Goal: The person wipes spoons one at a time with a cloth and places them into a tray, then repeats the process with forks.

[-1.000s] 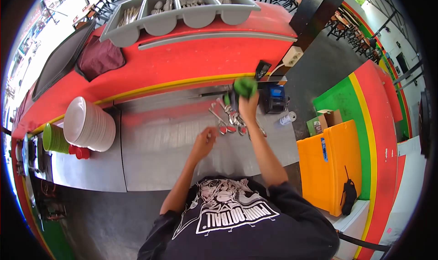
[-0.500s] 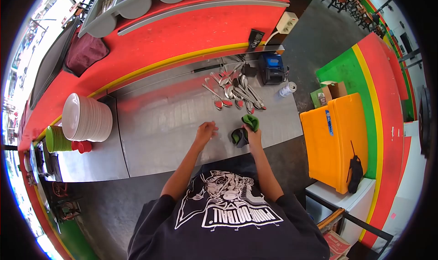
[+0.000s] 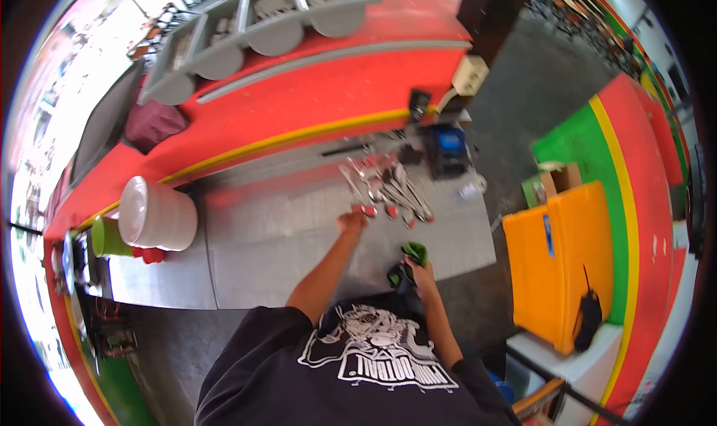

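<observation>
A loose pile of spoons and forks lies on the steel counter. At its near left edge, my left hand is at the bowl of a spoon. Motion blur smears those fingers, so whether they grip it does not show. Closer to my body, my right hand is closed around a bunched green and dark cloth, which hangs just above the counter's front edge.
White plates, green dishes and red cups stand at the left. A blue-black device and a can sit at the right end. Grey cutlery bins rest on the red ledge. An orange box stands right.
My left hand has reached forward from the bare counter to the spoons. My right hand still holds the cloth, lower and nearer my body. The whole view has shifted with my head.
</observation>
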The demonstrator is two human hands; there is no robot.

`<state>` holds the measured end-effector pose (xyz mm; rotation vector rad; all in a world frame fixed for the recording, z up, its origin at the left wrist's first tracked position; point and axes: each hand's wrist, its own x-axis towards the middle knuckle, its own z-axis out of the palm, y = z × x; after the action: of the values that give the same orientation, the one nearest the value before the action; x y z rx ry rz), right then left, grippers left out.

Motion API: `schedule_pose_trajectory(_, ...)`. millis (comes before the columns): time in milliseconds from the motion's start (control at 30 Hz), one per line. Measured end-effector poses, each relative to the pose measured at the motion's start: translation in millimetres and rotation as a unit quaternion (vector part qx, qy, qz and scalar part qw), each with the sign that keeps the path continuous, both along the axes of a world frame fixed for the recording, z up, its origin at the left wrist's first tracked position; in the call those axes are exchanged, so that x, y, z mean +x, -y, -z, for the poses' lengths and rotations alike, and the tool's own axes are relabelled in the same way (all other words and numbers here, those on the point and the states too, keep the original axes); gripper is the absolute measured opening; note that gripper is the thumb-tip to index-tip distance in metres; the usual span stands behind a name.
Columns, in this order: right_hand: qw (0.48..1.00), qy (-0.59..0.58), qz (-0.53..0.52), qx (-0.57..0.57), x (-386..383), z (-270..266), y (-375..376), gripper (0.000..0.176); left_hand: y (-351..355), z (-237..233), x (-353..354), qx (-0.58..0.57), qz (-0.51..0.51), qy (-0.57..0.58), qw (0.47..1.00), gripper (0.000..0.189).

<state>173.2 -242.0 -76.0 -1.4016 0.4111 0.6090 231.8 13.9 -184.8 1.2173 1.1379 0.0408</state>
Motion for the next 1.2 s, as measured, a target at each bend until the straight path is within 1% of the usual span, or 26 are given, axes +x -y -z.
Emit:
schedule_pose_trajectory(33,1.000,0.007,-0.009,-0.005,7.2,-4.4,-6.3,0.019,8.5,-29.0,-8.6,0.011,-0.022,0.020,1.000,0.021)
schedule_pose_trajectory(67,1.000,0.014,-0.019,0.015,13.7,-7.6,-10.0,0.020,8.9,-19.9,-13.4,-0.030,-0.062,0.090,0.994,0.023)
schedule_pose_trajectory(100,0.999,0.022,-0.029,0.033,22.6,-9.8,-9.3,0.020,6.3,-15.3,-17.1,0.018,-0.025,0.045,0.999,0.024)
schedule_pose_trajectory(133,0.998,0.030,-0.037,0.047,33.2,-10.1,-11.5,0.020,5.0,-17.4,-22.5,0.039,-0.014,0.062,0.997,0.023)
schedule_pose_trajectory(167,0.998,0.022,-0.053,0.038,41.2,-8.2,-16.5,0.020,8.2,-21.4,-27.7,0.056,0.001,0.077,0.995,0.023)
schedule_pose_trajectory(233,0.997,0.007,-0.079,0.014,53.3,-1.8,-21.3,0.020,11.2,-34.9,-42.4,0.176,0.076,0.017,0.981,0.024)
schedule_pose_trajectory(267,0.995,0.012,-0.091,0.034,60.4,3.0,-23.9,0.020,11.7,-43.4,-45.5,0.235,0.114,-0.016,0.965,0.025)
schedule_pose_trajectory(333,0.991,0.017,-0.110,0.076,70.0,19.2,-32.4,0.021,20.7,-82.7,-51.4,0.352,0.156,-0.099,0.918,0.028)
schedule_pose_trajectory(367,0.990,0.010,-0.120,0.076,75.3,18.5,-36.0,0.021,24.0,-99.0,-57.3,0.405,0.177,-0.144,0.885,0.029)
schedule_pose_trajectory(433,0.988,-0.007,-0.138,0.072,83.6,10.2,-40.9,0.022,25.3,-112.2,-68.4,0.420,0.179,-0.167,0.874,0.030)
schedule_pose_trajectory(533,0.978,0.069,-0.150,0.129,95.8,3.7,-49.8,0.025,21.4,-115.1,-76.4,0.440,0.158,-0.179,0.865,0.028)
schedule_pose_trajectory(567,0.979,0.055,-0.153,0.125,99.9,1.4,-51.5,0.025,18.8,-114.9,-81.1,0.448,0.149,-0.181,0.863,0.027)
schedule_pose_trajectory(667,0.977,0.026,-0.171,0.123,110.6,-7.4,-57.6,0.025,9.2,-119.7,-97.4,0.444,0.057,-0.138,0.883,0.026)
schedule_pose_trajectory(700,0.974,0.022,-0.185,0.128,112.7,-13.9,-59.7,0.026,6.2,-129.2,-101.7,0.477,0.036,-0.110,0.871,0.025)
schedule_pose_trajectory(733,0.971,0.018,-0.198,0.134,114.9,-17.8,-63.8,0.027,1.1,-135.3,-105.4,0.482,0.019,-0.091,0.871,0.024)
schedule_pose_trajectory(833,0.956,0.061,-0.251,0.142,121.1,-28.0,-73.7,0.036,-8.9,-154.2,-115.3,0.477,-0.024,-0.030,0.878,0.023)
schedule_pose_trajectory(900,0.938,0.063,-0.257,0.225,121.1,-40.3,-79.0,0.039,-15.2,-164.2,-114.3,0.454,-0.042,0.019,0.890,0.021)
schedule_pose_trajectory(933,0.926,0.063,-0.259,0.266,120.8,-47.1,-81.5,0.040,-17.8,-166.3,-110.1,0.444,-0.033,0.035,0.895,0.022)
schedule_pose_trajectory(967,0.918,0.059,-0.275,0.280,122.5,-50.6,-83.3,0.050,-19.5,-168.3,-107.4,0.433,-0.024,0.048,0.900,0.022)
schedule_pose_trajectory(1067,0.893,0.117,-0.318,0.295,117.2,-63.3,-92.7,0.058,-17.2,-176.8,-94.1,0.391,0.013,0.099,0.915,0.023)
schedule_pose_trajectory(1100,0.884,0.134,-0.352,0.277,115.9,-66.8,-95.6,0.062,-13.3,-178.9,-88.4,0.373,0.027,0.118,0.920,0.023)
schedule_pose_trajectory(1200,0.880,0.190,-0.388,0.199,101.4,-79.1,-100.8,0.064,-3.6,-181.0,-74.9,0.384,0.089,0.135,0.909,0.021)
